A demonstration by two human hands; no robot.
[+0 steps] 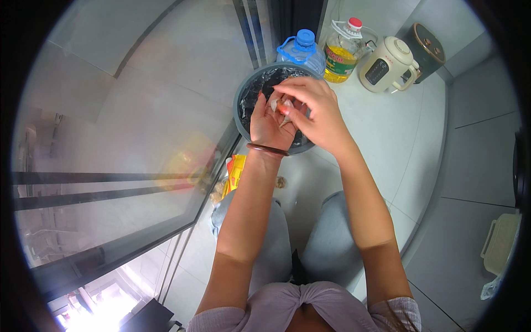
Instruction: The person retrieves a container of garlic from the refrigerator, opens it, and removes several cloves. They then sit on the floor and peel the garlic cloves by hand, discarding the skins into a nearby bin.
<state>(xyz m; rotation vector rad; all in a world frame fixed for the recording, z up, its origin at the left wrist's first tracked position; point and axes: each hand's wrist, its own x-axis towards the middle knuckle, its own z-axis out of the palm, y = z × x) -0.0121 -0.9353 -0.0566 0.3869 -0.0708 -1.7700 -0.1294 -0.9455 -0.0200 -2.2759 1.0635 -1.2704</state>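
Observation:
Palm up and cupped, my left hand (269,126) carries a few pale, papery pieces that look like garlic cloves (274,104). A brown bangle (267,149) circles that wrist. My right hand (319,110) arches over the palm, its thumb against the pieces and its index finger stretched out above them. Whether its other fingers grip a clove is hidden. Both hands are above a round grey bin (239,114) lined with a black plastic bag (247,101).
Behind the bin stand a blue-capped water jug (317,62), an oil bottle (341,62), a cream electric kettle (386,68) and a dark appliance (425,50). A glass door (174,124) borders the left. Near my knees lie a yellow packet (235,171) and a small brown item (281,182).

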